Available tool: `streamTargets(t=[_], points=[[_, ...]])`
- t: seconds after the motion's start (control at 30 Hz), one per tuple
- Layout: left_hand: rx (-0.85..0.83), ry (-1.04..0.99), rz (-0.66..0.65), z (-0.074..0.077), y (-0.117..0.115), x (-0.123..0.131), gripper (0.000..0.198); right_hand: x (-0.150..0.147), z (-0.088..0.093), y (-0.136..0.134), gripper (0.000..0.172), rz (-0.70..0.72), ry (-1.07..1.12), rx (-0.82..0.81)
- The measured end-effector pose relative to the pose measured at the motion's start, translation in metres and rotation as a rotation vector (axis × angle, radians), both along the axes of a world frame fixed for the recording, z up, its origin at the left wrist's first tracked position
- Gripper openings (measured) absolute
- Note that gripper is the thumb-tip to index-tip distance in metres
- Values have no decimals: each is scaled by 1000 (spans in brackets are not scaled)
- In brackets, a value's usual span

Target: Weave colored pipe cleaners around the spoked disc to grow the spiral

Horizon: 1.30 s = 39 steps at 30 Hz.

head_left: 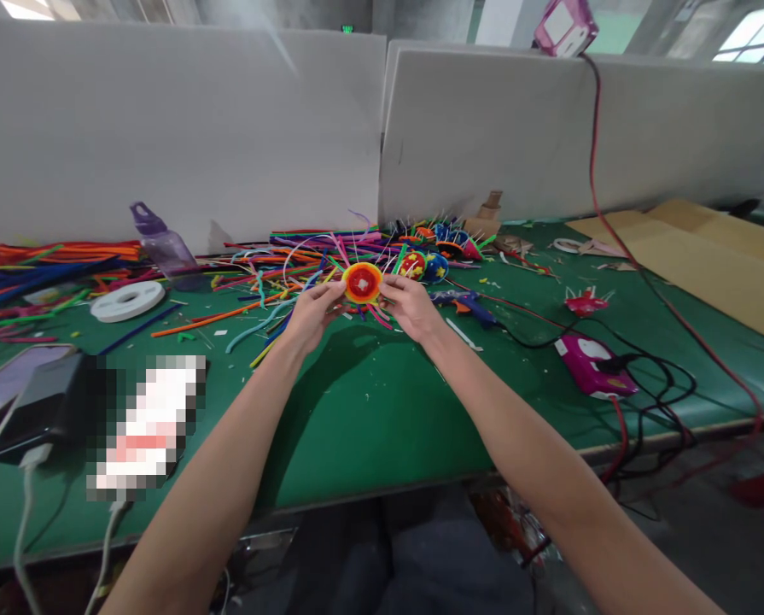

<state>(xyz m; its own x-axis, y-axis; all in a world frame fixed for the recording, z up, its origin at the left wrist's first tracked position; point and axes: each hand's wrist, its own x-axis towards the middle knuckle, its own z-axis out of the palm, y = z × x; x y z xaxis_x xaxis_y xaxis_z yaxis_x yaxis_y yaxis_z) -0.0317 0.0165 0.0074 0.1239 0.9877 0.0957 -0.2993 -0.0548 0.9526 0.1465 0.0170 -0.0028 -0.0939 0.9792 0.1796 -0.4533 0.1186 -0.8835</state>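
From my end I see the round disc [363, 283], red in the middle with orange and yellow rings, up over the green surface [369, 410], between both hands. The left hand [317, 309] pinches its left edge between thumb and fingers; the right hand [412, 305] pinches the opposite edge the same way. So the disc sits just at the fingertips of each hand, its flat face turned toward my camera.

Behind the disc and off to its left I make out a heap of colourful fuzzy sticks [241, 290]. Farther left of the disc stand a purple bottle [166, 248] and, lying nearer me, a white roll [127, 301]. Just right of the disc and slightly behind it are starred ornaments [413, 263], red and blue. I have a glue gun [477, 310] right of the disc, past the right hand, and a purple box [592, 363] with cables farther right.
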Motion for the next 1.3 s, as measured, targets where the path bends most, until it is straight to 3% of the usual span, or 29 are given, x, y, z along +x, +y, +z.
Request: streamTargets(t=[0.23, 0.57, 0.77, 0.93, 1.03, 1.3], points=[[19, -49, 8, -3, 2, -1, 35, -2, 7, -7, 28, 103, -42, -67], [-73, -107, -2, 4, -4, 7, 29, -1, 6, -4, 29, 82, -8, -24], [-51, -67, -73, 2, -6, 6, 34, 0, 6, -4, 32, -27, -114, 5], [22, -51, 8, -1, -7, 9, 34, -8, 5, -9, 37, -175, -402, 181], [27, -59, 12, -3, -5, 10, 32, -11, 7, -13, 33, -159, -370, 231], [39, -53, -43, -3, -6, 8, 33, -8, 3, -8, 30, -93, -294, 171]])
